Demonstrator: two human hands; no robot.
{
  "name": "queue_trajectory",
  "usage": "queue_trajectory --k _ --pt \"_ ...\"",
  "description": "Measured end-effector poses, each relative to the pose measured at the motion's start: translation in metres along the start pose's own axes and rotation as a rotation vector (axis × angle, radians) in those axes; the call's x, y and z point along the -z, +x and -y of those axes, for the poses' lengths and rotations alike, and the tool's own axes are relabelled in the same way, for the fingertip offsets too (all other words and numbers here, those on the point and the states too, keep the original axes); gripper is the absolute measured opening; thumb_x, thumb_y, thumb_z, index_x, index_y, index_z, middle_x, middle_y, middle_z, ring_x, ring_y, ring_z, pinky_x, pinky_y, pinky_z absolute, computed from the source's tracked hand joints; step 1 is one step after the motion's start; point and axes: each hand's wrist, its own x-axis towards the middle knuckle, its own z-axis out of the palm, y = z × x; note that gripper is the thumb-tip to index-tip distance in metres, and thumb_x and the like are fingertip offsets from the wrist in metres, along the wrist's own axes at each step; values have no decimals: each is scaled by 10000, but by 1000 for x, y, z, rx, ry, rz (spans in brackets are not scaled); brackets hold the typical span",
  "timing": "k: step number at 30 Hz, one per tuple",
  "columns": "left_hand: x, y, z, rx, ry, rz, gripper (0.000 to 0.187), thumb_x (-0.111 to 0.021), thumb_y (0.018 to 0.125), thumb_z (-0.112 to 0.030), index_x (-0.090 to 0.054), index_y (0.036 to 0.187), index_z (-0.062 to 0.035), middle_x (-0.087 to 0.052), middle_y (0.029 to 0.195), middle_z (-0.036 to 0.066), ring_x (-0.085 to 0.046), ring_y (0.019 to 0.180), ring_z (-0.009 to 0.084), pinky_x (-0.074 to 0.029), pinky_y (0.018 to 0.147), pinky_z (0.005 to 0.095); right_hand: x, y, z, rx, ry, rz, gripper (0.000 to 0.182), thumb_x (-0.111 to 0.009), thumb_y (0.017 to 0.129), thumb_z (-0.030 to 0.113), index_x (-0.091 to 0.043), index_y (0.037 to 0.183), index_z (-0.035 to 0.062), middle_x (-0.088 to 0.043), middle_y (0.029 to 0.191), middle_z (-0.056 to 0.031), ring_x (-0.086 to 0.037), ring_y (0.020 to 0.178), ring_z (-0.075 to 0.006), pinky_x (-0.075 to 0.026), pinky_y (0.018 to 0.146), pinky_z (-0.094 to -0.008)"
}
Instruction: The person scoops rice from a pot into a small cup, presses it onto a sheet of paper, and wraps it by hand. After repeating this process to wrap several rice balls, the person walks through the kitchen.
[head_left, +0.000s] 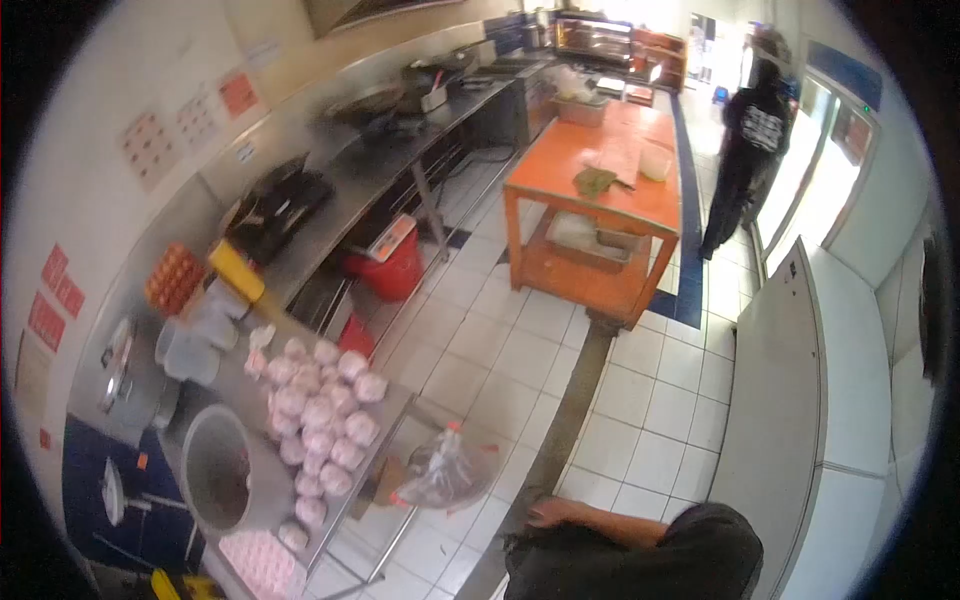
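Note:
My right hand (546,512) is low in the head view, at the end of a bent forearm that reaches left from a dark sleeve (715,540). It rests against dark clothing (600,565) at the front of my body, and its fingers are blurred and partly hidden. Just left of it, a clear plastic bag (450,472) with red bits hangs beside the steel table. Many round, pale pink wrapped bundles (318,410) lie heaped on that table. A large grey tub (215,470) stands beside them. My left hand is out of view.
An orange table (645,205) stands ahead with a green cloth (595,180) and containers. Red buckets (395,265) sit under the left counter. An egg tray (175,280) rests near the wall. A person in black (745,140) is at far right, beyond a white cabinet (770,400).

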Motion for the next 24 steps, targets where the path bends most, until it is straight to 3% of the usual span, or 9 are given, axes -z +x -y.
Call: queue_trajectory --k 1,3,10,13,14,16,17,19,24 --pt "-1 17 -32 -23 20 6 373 -549 936 -312 -692 1133 -28 -694 1163 173 -652 1068 328 -501 937 482 3 -34 -45 -105 -103 418 769 -539 911 615 -608 1280 -56 -603 1311 -267 -562 1232 -414 -433 1045 -460" --pt "-3 46 -96 -63 67 16 381 -543 935 -313 -683 1143 -26 -688 1174 177 -646 1078 339 -499 936 491 -12 -114 -113 -280 358 47 703 -517 920 637 -661 1237 27 -666 1226 -220 -610 1163 -405 -456 1012 -465" --pt "-109 122 -335 -323 361 149 408 -520 934 -316 -651 1178 -17 -666 1212 194 -625 1112 377 -491 931 523 102 -336 -243 -693 530 -1015 393 -635 922 395 -672 1113 53 -734 963 -159 -715 868 -330 -562 801 -420" --pt "-157 103 -461 -1031 903 74 420 -511 933 -318 -638 1193 -13 -657 1229 201 -616 1126 394 -488 929 537 157 -403 -285 -819 715 -1292 353 -646 916 357 -672 1089 51 -732 973 -170 -716 860 -314 -559 793 -425" --pt "-167 51 -533 -803 1108 266 375 -414 993 -242 -697 1153 -56 -694 1176 171 -669 1054 331 -522 913 472 166 -418 -309 -806 713 -1333 343 -654 911 341 -669 1076 41 -734 962 -165 -717 844 -300 -560 774 -414" --pt "-243 122 -578 -1072 700 110 324 -567 914 -316 -710 1071 -72 -732 1010 142 -704 900 319 -558 782 462 177 -442 -348 -829 638 -1257 340 -653 913 337 -667 1076 39 -735 960 -162 -719 846 -292 -561 771 -403" --pt "-254 81 -642 -849 349 242 286 -612 939 -295 -718 1075 -66 -744 934 89 -706 856 229 -560 772 378 192 -451 -372 -838 545 -1197 337 -652 915 333 -665 1076 37 -736 958 -159 -721 847 -283 -561 769 -393" --pt "-272 37 -747 -899 235 403 439 -599 913 -475 -736 1082 -94 -726 1058 153 -693 993 326 -546 861 411 233 -483 -387 -766 626 -1201 291 -660 905 282 -687 1055 34 -726 908 -191 -709 836 -336 -558 754 -417" --pt "-273 -10 -963 -960 354 513 372 -612 925 -436 -756 1032 -111 -749 955 119 -721 893 266 -556 807 369 309 -579 -430 -870 620 -1424 213 -705 865 220 -679 950 26 -712 776 -149 -698 700 -285 -550 684 -384"
